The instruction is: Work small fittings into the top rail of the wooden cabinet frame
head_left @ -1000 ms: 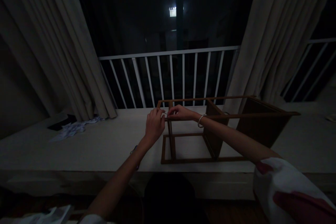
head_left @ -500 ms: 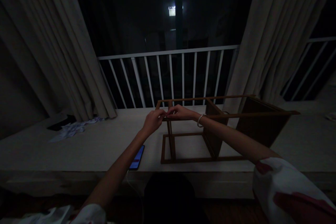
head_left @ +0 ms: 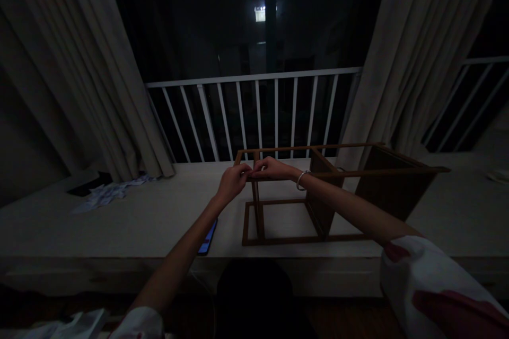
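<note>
A brown wooden frame unit [head_left: 342, 172] lies on its side on the pale window ledge [head_left: 139, 220]. My left hand [head_left: 231, 180] and my right hand [head_left: 271, 168] meet at the frame's near top corner on the left. Both have their fingers pinched together at that corner; what they pinch is too small and dark to name. My right wrist wears a thin bangle [head_left: 301, 180], and that forearm lies along the frame's top rail.
A phone [head_left: 208, 237] with a lit screen lies on the ledge beside my left forearm. Crumpled paper [head_left: 107, 193] and a dark flat object [head_left: 85, 183] sit at the far left. Curtains [head_left: 79, 74] hang on both sides; a white railing [head_left: 254, 111] stands behind.
My left hand has turned from resting beside the corner to pinching at it, fingertips against the right hand. The forearm shifted, uncovering the phone. My right hand stayed put.
</note>
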`<state>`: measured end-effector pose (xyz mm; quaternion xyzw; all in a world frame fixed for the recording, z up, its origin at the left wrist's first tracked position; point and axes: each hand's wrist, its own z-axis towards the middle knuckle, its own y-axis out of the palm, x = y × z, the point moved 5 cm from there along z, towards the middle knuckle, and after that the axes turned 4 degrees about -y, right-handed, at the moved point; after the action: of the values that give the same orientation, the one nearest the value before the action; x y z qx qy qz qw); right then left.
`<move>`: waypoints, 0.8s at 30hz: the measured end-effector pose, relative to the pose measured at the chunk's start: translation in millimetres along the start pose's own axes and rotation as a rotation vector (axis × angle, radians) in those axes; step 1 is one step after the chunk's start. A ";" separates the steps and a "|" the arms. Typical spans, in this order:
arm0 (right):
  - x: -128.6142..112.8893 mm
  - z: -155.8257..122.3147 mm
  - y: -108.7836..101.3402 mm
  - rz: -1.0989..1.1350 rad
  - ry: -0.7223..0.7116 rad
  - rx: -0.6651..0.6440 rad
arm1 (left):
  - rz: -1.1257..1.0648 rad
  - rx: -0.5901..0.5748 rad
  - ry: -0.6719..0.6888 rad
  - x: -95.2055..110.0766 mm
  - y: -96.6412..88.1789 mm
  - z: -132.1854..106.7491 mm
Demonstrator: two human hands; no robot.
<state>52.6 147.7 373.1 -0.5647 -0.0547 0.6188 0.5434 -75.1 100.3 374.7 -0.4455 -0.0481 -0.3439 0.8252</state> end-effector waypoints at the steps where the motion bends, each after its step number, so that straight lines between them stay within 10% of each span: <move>1: 0.7 0.2 -0.1 -0.001 -0.003 0.008 | -0.021 0.009 0.001 -0.3 0.8 0.3; 24: -2.1 0.5 2.2 -0.050 -0.079 0.012 | 0.061 0.027 0.020 0.1 4.4 3.7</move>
<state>50.4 145.5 373.1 -0.5350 -0.0863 0.6272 0.5594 -71.6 104.7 373.9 -0.4321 -0.0307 -0.3224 0.8416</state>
